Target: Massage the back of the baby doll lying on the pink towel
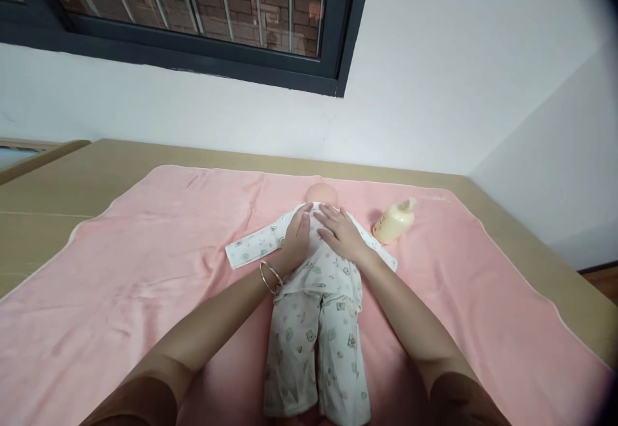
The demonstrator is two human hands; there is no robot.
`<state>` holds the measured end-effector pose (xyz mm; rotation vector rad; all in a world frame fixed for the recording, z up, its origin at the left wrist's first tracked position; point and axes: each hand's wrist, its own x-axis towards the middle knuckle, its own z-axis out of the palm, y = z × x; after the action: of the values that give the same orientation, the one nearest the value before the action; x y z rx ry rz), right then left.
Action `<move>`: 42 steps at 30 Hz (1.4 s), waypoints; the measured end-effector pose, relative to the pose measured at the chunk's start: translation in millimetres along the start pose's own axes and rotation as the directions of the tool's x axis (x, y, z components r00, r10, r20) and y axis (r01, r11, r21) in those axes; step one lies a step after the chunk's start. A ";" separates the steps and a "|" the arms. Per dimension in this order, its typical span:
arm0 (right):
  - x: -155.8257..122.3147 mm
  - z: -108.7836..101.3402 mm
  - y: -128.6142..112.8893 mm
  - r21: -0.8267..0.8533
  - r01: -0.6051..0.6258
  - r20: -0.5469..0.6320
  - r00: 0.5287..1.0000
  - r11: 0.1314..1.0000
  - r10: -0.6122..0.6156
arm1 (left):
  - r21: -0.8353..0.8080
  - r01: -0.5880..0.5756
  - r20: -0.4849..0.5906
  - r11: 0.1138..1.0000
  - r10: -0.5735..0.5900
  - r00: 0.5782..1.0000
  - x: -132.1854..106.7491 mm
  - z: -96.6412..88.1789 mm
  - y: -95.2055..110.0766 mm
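Observation:
A doll (321, 192) lies stretched out, with its smooth rounded head away from me; I cannot tell whether it is face up or face down. It wears a white printed long-sleeved top (328, 271) and matching trousers (292, 355). My left hand (296, 236), fingers extended and a bangle (270, 278) at the wrist, rests on the upper left of the top. Opposite it, my right hand (342, 233) lies flat with fingers spread on the upper right. Both touch the cloth just below the head and hold nothing.
A pale yellow pump bottle (394, 221) is on the pink blanket (174, 252), right of the doll. Under the blanket is a wooden surface (130, 156), bordered at the back by a white wall (410, 91) with a dark-framed window (270, 78).

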<state>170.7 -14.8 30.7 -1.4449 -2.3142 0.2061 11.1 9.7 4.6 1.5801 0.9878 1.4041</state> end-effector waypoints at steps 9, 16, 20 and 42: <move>-13.7 13.3 -26.5 -0.089 -0.068 -0.059 0.996 0.994 0.063 | 0.142 -0.031 -0.024 0.989 0.035 0.999 -1.9 1.6 -1.5; -6.1 6.4 -13.7 -0.032 -0.291 -0.042 0.956 0.956 0.290 | 0.235 -0.075 0.020 0.969 0.072 0.997 -2.0 1.4 -2.4; -14.9 11.3 -37.0 -0.084 -0.203 -0.026 0.979 0.976 0.201 | 0.248 -0.095 -0.019 0.964 0.103 0.994 -5.9 1.6 0.2; -2.7 -1.7 -5.5 -0.114 -0.422 -0.062 0.907 0.900 0.417 | 0.742 -0.259 0.195 0.618 0.170 0.966 10.1 0.6 -18.4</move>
<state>167.9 -19.8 33.3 -1.9858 -1.9876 0.1544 11.6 26.1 -8.4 2.4424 1.4872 1.0603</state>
